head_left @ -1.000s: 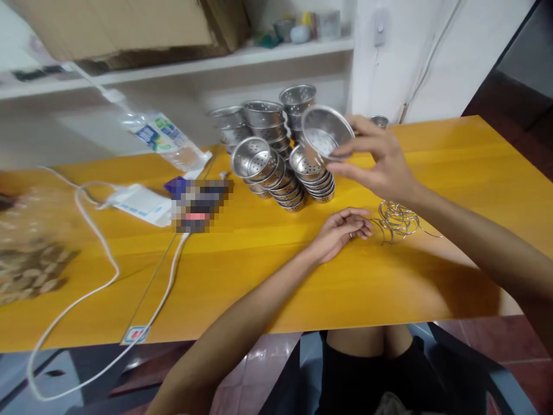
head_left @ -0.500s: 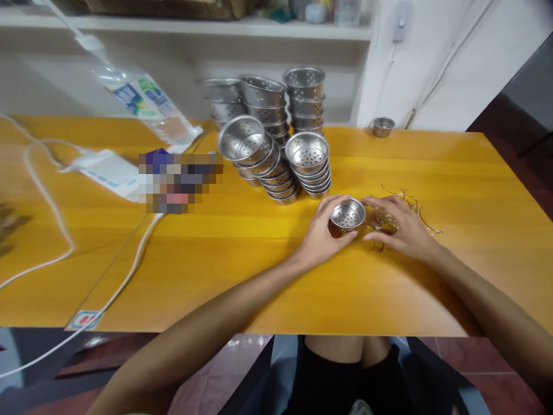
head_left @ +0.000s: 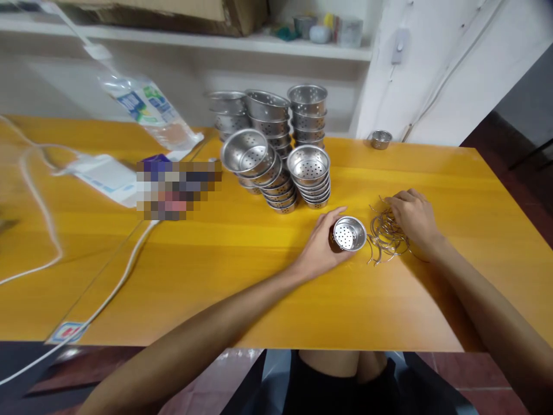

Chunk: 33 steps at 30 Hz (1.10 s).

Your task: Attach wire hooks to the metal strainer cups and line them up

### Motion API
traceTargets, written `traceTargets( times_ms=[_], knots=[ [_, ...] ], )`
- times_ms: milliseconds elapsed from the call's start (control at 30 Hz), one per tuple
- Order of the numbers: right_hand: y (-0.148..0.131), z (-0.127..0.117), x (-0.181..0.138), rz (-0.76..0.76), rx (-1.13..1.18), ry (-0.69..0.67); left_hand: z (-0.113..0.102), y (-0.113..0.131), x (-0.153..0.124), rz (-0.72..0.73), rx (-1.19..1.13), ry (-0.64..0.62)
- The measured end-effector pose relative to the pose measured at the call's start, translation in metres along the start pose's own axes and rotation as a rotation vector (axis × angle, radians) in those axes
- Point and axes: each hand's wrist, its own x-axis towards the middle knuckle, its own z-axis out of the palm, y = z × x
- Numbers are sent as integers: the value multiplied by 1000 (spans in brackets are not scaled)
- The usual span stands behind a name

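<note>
My left hand (head_left: 320,246) is curled around a small perforated metal cup (head_left: 351,234) just above or on the tabletop, its mouth tipped up toward me. To its right lies a tangled heap of thin curved metal wires (head_left: 387,235). At the far edge of that heap is my right hand (head_left: 413,218), its fingertips pinched together on a wire (head_left: 380,199); part of the wire is hidden by the fingers. Tall stacks of similar perforated cups (head_left: 308,165) stand behind my left hand, the nearer ones leaning.
One more metal cup (head_left: 381,139) sits by the wall at the back. On the left are a tilted plastic bottle (head_left: 151,112), a white power strip (head_left: 106,177) and a trailing white cable (head_left: 125,279). A shelf (head_left: 185,43) runs above the yellow table (head_left: 194,300).
My right hand has moved away from the cup to the right, and its spread fingers have closed at the wire heap. The cup in my left hand has tilted. The camera view has shifted slightly.
</note>
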Motion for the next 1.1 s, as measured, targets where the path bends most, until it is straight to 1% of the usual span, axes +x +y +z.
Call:
traceTargets(
  times_ms=[100, 167, 267, 433, 500, 533, 600, 667, 700, 733, 767, 833, 900, 1000, 1100],
  knots=[
    [-10, -17, 14, -86, -164, -210, 0, -4, 0, -4, 6, 10],
    [-15, -23, 21, -86, -210, -282, 0, -6, 0, -4, 6, 12],
    [-15, -23, 29, -29, -199, -308, 0, -7, 0, 8, 9, 9],
    [-6, -16, 41, 46, -142, -334, 2, -7, 2, 18, 28, 0],
    [-5, -17, 40, 36, -116, -254, 2, -8, 2, 25, 25, -11],
    [-6, -19, 36, 6, -90, -176, 2, -8, 2, 29, 21, -15],
    [-12, -24, 24, -100, 4, 30, 1, -7, 2, 36, 12, -15],
    [-23, -27, 5, -199, 166, 247, 1, -6, 2, 30, 4, -14],
    [-30, -28, -5, -224, 267, 337, 0, -5, 2, 19, -1, -16],
    [-37, -28, -15, -228, 376, 410, 0, -3, 2, 4, -9, -19],
    [-44, -27, -24, -232, 469, 451, 0, -1, 2, -10, -24, -24],
    [-57, -23, -38, -260, 560, 455, -1, 3, 1, -16, -73, -30],
    [-64, -19, -44, -285, 582, 427, -1, 7, 0, -2, -116, -23],
    [-68, -15, -45, -298, 609, 404, -2, 12, -2, 13, -130, -17],
    [-70, -15, -43, -289, 653, 404, -3, 15, -4, 2, -167, -74]
  ],
)
